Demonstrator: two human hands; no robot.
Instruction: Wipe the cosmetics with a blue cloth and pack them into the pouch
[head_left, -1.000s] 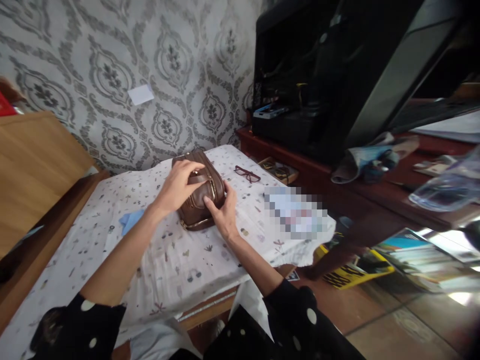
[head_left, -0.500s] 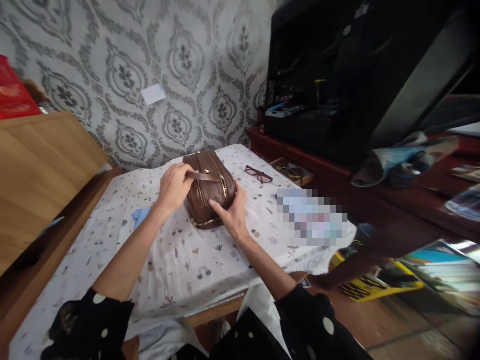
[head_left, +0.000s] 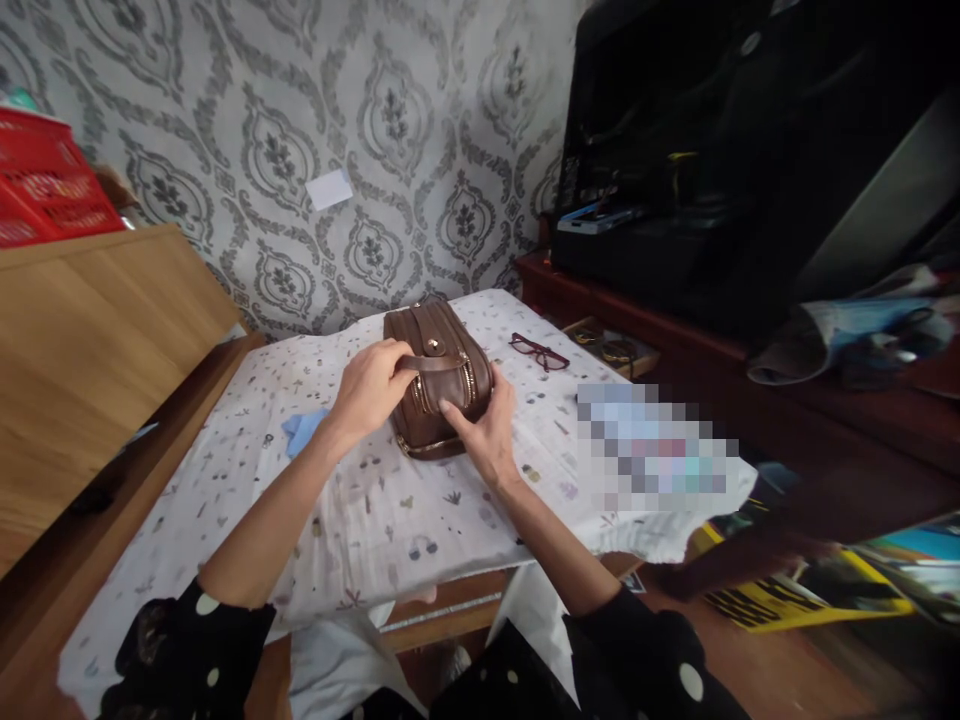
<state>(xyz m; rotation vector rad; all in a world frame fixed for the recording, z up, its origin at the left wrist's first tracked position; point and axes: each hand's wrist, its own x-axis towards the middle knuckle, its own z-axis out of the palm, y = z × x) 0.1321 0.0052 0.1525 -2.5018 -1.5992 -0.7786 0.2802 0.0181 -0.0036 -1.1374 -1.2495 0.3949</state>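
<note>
A brown leather bag with gold zippers stands on the white patterned cloth that covers the table. My left hand is closed round the strap handle on the bag's top, at its left side. Against the bag's right front side rests my right hand, thumb on the near face and the other fingers round the side, partly hidden. Left of the bag, a light blue cloth lies beside my left forearm.
Dark red glasses and a blurred-out flat item lie right of the bag. A wooden panel with a red basket stands left. A black screen is at the right, behind a dark red cabinet.
The view has shifted slightly left, so everything appears further right. Both hands keep their places on the bag, and more of the light blue cloth shows.
</note>
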